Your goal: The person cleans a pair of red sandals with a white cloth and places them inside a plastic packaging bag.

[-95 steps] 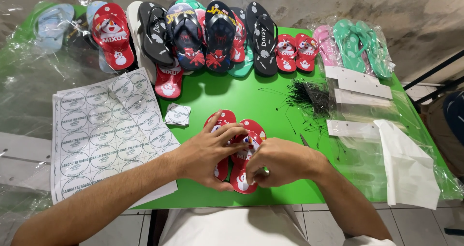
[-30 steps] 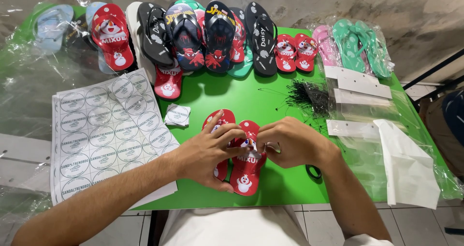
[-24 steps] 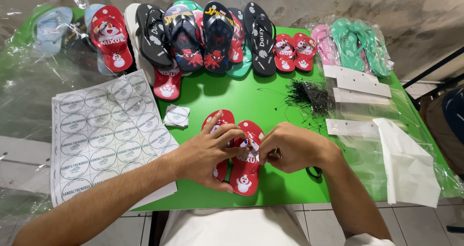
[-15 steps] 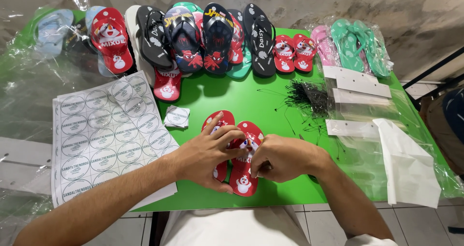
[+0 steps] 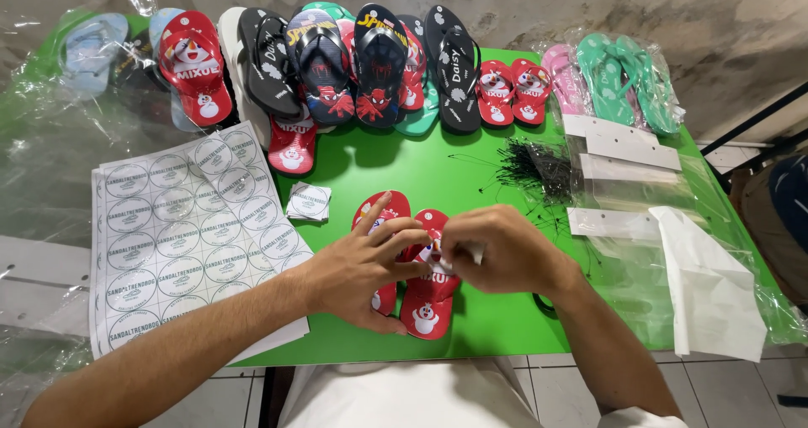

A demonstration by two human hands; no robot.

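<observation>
A pair of small red flip-flops with white cartoon prints lies side by side on the green table, near its front edge. My left hand rests on top of the pair, fingers spread over the straps. My right hand is curled beside it over the right flip-flop and pinches a small white piece at the straps; what the piece is cannot be made out. Both hands touch each other above the pair.
A sheet of round stickers lies at the left, a small sticker stack beside it. Several flip-flop pairs line the back edge. Black plastic ties, clear bags and white paper lie at the right.
My right hand shifted to the right over the pair, then back left to meet my left hand at the straps. The left hand stayed on the flip-flops.
</observation>
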